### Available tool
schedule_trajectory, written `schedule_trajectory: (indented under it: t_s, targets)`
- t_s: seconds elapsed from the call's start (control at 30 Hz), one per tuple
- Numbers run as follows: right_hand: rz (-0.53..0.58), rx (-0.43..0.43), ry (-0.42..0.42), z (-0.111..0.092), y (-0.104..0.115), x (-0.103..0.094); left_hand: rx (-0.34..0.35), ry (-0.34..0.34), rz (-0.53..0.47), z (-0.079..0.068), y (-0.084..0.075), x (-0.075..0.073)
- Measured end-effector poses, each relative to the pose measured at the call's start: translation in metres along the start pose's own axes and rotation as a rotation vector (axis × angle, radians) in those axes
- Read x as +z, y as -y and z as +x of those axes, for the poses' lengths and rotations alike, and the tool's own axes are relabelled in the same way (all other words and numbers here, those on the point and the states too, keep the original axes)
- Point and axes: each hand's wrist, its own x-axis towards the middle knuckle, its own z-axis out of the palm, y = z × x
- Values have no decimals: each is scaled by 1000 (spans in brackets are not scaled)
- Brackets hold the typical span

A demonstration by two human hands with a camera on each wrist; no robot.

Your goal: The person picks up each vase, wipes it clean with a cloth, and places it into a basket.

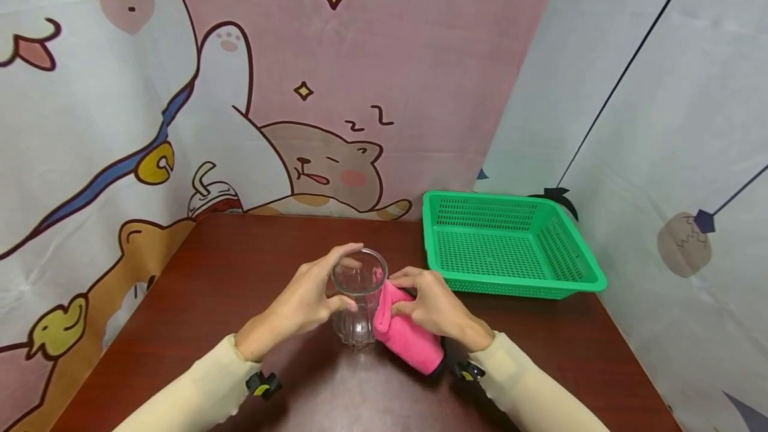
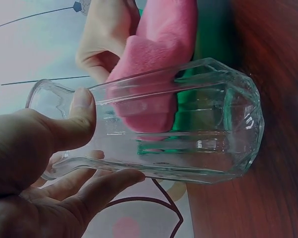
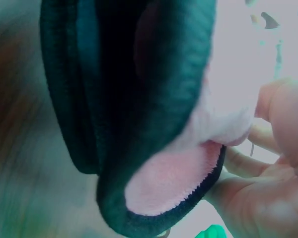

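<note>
Before the table's (image 1: 258, 249) back edge, a jar (image 1: 355, 324) is gripped by the left hand (image 1: 307, 294), cloth (image 1: 413, 344) pinched by the right hand (image 1: 433, 302).

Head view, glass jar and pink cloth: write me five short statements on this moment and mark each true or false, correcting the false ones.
1. The left hand holds the glass jar. True.
2. Both hands grip the pink cloth. False: only the right hand does.
3. The green basket is to the right of the glass jar. True.
4. The glass jar is inside the green basket. False: it is outside it, between the hands.
5. The right hand is empty. False: it holds the pink cloth.
</note>
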Motion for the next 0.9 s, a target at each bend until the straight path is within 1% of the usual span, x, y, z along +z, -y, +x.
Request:
schedule_trajectory:
  t_s: [0.23, 0.4, 0.63, 0.73, 0.9]
  targets:
    - [54, 15, -25, 2, 7, -5, 7, -5, -2, -1, -1, 0]
    - [79, -9, -60, 4, 13, -9, 5, 2, -8, -2, -1, 0]
    - [155, -29, -113, 6, 16, -12, -4, 8, -16, -1, 0, 0]
    - [197, -22, -128, 6, 17, -13, -2, 11, -20, -1, 0, 0]
    - [300, 9, -143, 4, 18, -16, 3, 9, -12, -1, 1, 0]
